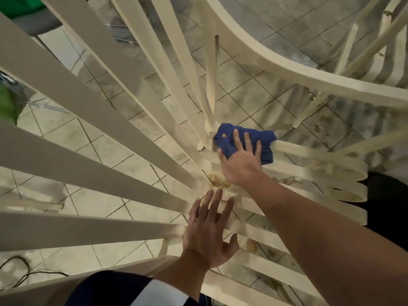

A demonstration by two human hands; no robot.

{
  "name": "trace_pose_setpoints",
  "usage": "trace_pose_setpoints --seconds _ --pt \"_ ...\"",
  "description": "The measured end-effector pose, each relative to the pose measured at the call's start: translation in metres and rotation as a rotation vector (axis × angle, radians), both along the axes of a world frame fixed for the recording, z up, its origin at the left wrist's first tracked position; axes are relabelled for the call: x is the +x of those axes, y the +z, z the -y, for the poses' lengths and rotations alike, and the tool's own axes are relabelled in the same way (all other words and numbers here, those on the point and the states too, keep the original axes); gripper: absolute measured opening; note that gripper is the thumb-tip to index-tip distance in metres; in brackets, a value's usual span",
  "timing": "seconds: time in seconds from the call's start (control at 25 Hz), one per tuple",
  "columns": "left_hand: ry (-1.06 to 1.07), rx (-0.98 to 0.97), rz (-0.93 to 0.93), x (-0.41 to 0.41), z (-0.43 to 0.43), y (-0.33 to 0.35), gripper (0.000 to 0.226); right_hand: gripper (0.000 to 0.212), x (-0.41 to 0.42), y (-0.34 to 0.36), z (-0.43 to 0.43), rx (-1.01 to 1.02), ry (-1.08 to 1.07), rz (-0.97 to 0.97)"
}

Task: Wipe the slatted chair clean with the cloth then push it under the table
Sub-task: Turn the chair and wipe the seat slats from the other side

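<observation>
I look straight down on a cream slatted chair [92, 107]; its back slats fan out to the left and its seat slats run right. A crumpled blue cloth [266, 138] lies on the seat slats near where back and seat meet. My right hand [239, 161] presses the cloth down, fingers spread flat over it. Below it, my left hand [208, 233] rests flat and open on the seat slats, holding nothing. Brownish dirt spots show on the slats between my hands.
The curved cream rim of a round glass-topped table [304, 71] stands at the upper right, with another slatted chair [379, 60] beyond it. Grey tiled floor [72, 133] shows through the slats. A green object [8, 104] sits at the left edge and a dark cable [24, 268] at lower left.
</observation>
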State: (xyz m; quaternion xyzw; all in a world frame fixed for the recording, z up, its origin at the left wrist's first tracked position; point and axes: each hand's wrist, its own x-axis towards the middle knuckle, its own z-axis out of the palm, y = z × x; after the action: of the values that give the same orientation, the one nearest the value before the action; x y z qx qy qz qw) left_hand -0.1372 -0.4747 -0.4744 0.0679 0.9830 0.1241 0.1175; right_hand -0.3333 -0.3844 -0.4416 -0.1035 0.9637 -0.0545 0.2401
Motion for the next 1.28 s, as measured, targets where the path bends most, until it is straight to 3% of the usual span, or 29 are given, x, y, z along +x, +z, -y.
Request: trace_pose_setpoints --seconds 0.12,0.24,0.4,0.48,0.6,0.68,0.76,0.88,0.92,1.0,1.04,1.12,1.28 --pt "-0.004 0.002 0.003 0.001 0.000 0.001 0.097 0.060 0.008 0.006 -0.018 -0.120 0.029 -0.002" --pt "-0.002 0.018 -0.024 0.001 -0.001 0.001 0.098 0.052 0.038 0.017 -0.056 -0.428 -0.002 -0.040" --pt "-0.005 0.036 -0.066 0.002 0.001 -0.002 0.097 0.029 0.089 0.032 -0.111 -0.711 -0.393 0.023" --pt "-0.009 0.022 -0.066 0.002 0.001 -0.002 0.097 0.029 0.094 0.051 -0.131 -0.834 -0.639 0.029" --pt "-0.010 0.009 -0.055 0.001 -0.001 -0.001 0.096 0.022 0.082 0.071 -0.169 -0.992 -1.044 -0.284" --pt "-0.005 0.001 -0.062 0.000 -0.001 -0.001 0.096 0.028 0.072 0.076 -0.185 -0.990 -1.187 -0.528" --pt "-0.002 0.001 -0.067 0.000 -0.001 -0.002 0.096 0.040 0.065 0.075 -0.188 -1.080 -1.254 -0.614" --pt "-0.004 0.002 -0.071 0.002 -0.001 -0.002 0.095 0.046 0.055 0.076 -0.178 -0.987 -1.148 -0.647" --pt "-0.004 0.001 -0.075 0.003 -0.001 -0.002 0.096 0.051 0.049 0.066 -0.174 -0.961 -1.105 -0.578" --pt "-0.004 -0.002 -0.082 0.002 -0.001 -0.002 0.097 0.069 0.037 0.038 -0.158 -0.620 -0.915 -0.311" --pt "-0.004 -0.004 -0.082 0.002 -0.002 -0.002 0.097 0.069 0.033 0.022 -0.149 -0.421 -0.763 -0.227" --pt "-0.001 -0.013 -0.076 0.000 -0.001 -0.002 0.097 0.062 0.018 0.001 -0.132 -0.133 -0.501 -0.262" --pt "-0.004 -0.018 -0.062 0.001 -0.001 -0.002 0.098 0.064 -0.011 0.002 -0.069 -0.091 -0.305 -0.206"
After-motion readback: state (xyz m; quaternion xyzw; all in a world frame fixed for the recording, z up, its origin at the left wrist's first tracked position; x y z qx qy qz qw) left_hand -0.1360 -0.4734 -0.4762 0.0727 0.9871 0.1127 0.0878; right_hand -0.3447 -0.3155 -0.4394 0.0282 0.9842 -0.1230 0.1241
